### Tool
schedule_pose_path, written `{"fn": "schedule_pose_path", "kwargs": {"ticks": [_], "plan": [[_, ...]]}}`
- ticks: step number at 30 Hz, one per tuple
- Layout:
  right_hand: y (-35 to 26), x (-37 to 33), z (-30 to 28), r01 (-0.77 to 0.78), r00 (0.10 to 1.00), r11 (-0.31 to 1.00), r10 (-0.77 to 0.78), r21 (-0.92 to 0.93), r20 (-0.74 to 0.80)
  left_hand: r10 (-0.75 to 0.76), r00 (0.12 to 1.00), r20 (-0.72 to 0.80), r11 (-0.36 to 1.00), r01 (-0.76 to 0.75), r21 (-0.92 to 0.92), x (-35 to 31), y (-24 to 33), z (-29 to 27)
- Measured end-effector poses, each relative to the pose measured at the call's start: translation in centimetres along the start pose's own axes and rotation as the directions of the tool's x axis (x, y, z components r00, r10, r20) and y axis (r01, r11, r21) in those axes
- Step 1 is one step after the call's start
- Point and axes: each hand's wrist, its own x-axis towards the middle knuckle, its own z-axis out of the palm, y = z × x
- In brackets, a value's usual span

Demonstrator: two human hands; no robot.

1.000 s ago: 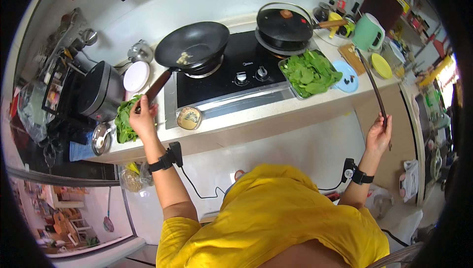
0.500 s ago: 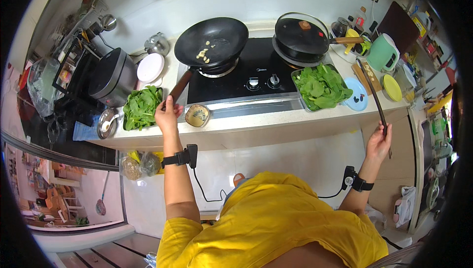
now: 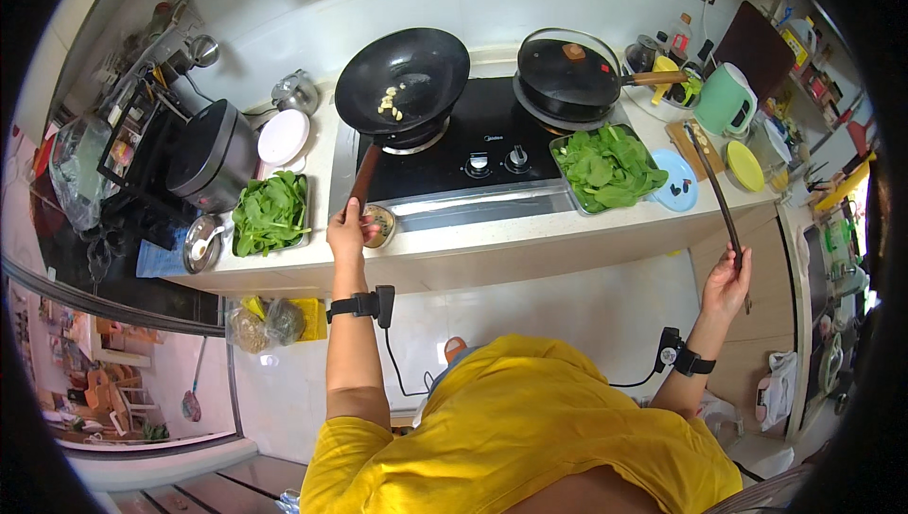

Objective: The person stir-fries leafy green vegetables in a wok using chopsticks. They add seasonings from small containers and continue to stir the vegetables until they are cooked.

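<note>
My left hand [image 3: 347, 232] is closed around the brown wooden handle of a black wok [image 3: 440, 60], which sits tilted on the left burner. Pale garlic pieces [image 3: 391, 104] lie together inside it. Beside that hand is a small patterned bowl [image 3: 381, 227], partly hidden by my fingers. On the right, my right hand [image 3: 726, 283] grips a long, slim dark utensil [image 3: 716, 191], held upright at a slant. Its far end is over a wooden board [image 3: 695, 152] with small pale pieces; I cannot make out that end's kind.
Trays of green leaves, one left [image 3: 271, 214] and one right [image 3: 610, 169], flank the black cooktop [image 3: 487, 132]. A glass-lidded pan [image 3: 566, 79] stands on the right burner. Nearby are a light blue lid [image 3: 674, 180], green kettle [image 3: 726, 100], rice cooker [image 3: 210, 155] and steel bowl [image 3: 201, 244].
My left hand has swung the wok's handle to the right, turning and tilting the wok. The garlic has bunched together. My right hand keeps its grip on the utensil.
</note>
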Motion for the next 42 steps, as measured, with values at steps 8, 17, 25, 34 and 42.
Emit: {"fn": "schedule_pose_path", "kwargs": {"ticks": [8,17,25,34,42], "plan": [[-0.5,-0.1,-0.2,0.003,0.999,1.0,-0.003,-0.003,-0.037,0.021,1.0,0.001,1.0,-0.021,-0.007,-2.6,0.8,2.6],[0.6,0.4,-0.2,0.007,0.998,1.0,-0.008,-0.021,-0.061,0.255,0.966,-0.05,0.967,-0.256,0.0,-4.2,4.5,0.4],[0.3,1.0,0.0,-0.009,0.999,0.999,0.008,-0.04,-0.036,0.115,0.992,0.055,0.984,-0.106,-0.141,-4.5,2.5,-0.4],[2.4,1.0,2.2,-0.086,0.995,0.996,0.087,-0.021,0.038,0.003,0.976,0.22,0.992,0.025,-0.124,-3.3,1.2,-1.4],[3.6,-0.3,3.9,-0.079,0.996,0.996,0.08,-0.041,0.027,-0.07,0.945,0.321,0.98,0.125,-0.154,-2.6,1.2,-2.2]]}}
